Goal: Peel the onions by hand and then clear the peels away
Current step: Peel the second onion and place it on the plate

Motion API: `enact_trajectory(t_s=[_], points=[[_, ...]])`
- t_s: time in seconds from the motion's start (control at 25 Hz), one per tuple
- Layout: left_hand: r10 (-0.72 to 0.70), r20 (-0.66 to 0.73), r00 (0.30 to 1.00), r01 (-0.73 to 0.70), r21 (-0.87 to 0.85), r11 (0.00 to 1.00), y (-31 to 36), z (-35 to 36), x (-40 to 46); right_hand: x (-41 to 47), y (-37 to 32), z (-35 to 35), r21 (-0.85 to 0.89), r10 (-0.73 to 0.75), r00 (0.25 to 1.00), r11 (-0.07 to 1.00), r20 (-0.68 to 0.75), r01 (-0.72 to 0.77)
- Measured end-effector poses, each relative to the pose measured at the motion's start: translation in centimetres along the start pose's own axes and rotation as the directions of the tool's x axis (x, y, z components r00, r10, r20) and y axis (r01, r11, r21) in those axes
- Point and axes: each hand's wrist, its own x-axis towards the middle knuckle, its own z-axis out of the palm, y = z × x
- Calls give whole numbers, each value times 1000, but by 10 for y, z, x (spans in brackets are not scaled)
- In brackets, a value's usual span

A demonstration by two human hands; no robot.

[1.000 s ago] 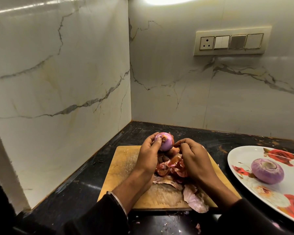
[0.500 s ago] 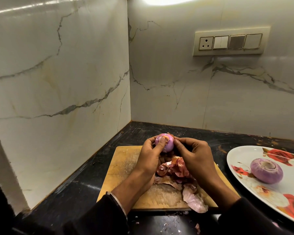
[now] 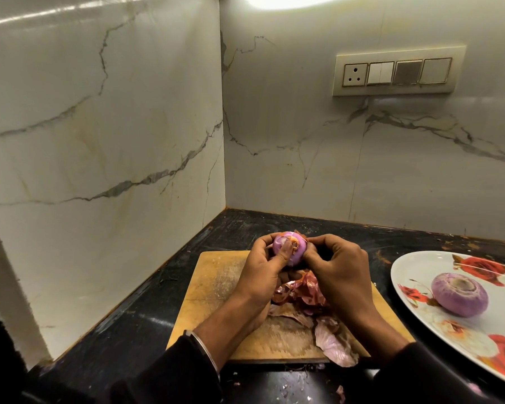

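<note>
black sleeves (image 3: 164, 371), metal bangle (image 3: 203, 349) on left wrist.

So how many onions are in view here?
2: one onion held in both hands above the cutting board, one peeled onion on the floral plate. Peels could hide others.

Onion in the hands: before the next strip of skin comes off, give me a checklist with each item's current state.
1. Left hand grips the held onion, thumb across its top: ok.
2. Right hand at the onion's right side, fingertips on it: ok. Whether it has pinched a flap of skin: cannot tell.
3. Held onion fully peeled: not ok, orange-brown skin remains at its top.
4. Onion held above the cutting board, so skin drops there: ok.
5. Peels cleared away: not ok, they lie piled on the board.
6. Plate has room beside the peeled onion: ok.
</note>
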Motion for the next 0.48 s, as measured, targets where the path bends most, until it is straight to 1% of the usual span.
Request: enact_trajectory(t_s=[0.16,0.32,0.48], points=[[-11,9,1000,12,-64,998,0,0,0,0,0,1,32,32,999,999,-21,-31],[-6,7,1000,6,-44,999,0,0,1,0,-2,0,88,79,997,993,-20,-77],[4,-1,1000,-4,-47,999,-1,-1,1,2,-2,-1,109,91,996,990,7,-91]])
